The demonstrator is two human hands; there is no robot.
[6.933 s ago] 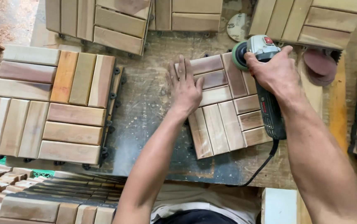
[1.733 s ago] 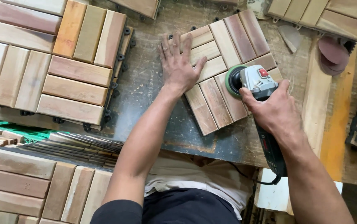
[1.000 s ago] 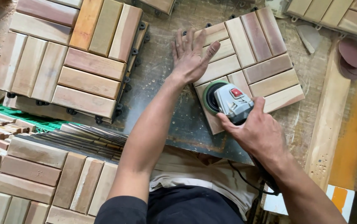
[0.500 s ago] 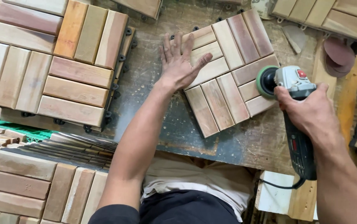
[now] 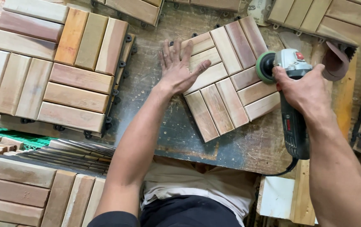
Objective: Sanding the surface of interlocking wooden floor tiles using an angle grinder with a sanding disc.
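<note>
Close to the body, low at left, a stack of slatted wooden deck tiles (image 5: 33,197), untouched. Further out, on the scuffed dark surface (image 5: 180,130), the square wooden slat tile (image 5: 226,84), lying turned corner-on, much as half a second ago. Right hand (image 5: 302,90) wrapped tight around the grey and black angle grinder (image 5: 291,122), fingers closed on its body; green sanding pad (image 5: 265,67) now at the tile's right edge, touching the slat ends, moved there from the near corner of a second ago. So: near corner left behind, right edge under the pad. Left hand (image 5: 178,69) still flat on the tile's left corner, fingers spread wide, gripping nothing, pinning the tile down. Beyond the grinder, a loose round brown sanding disc (image 5: 335,61). Farthest, more slatted tiles (image 5: 327,17) along the top edge.
</note>
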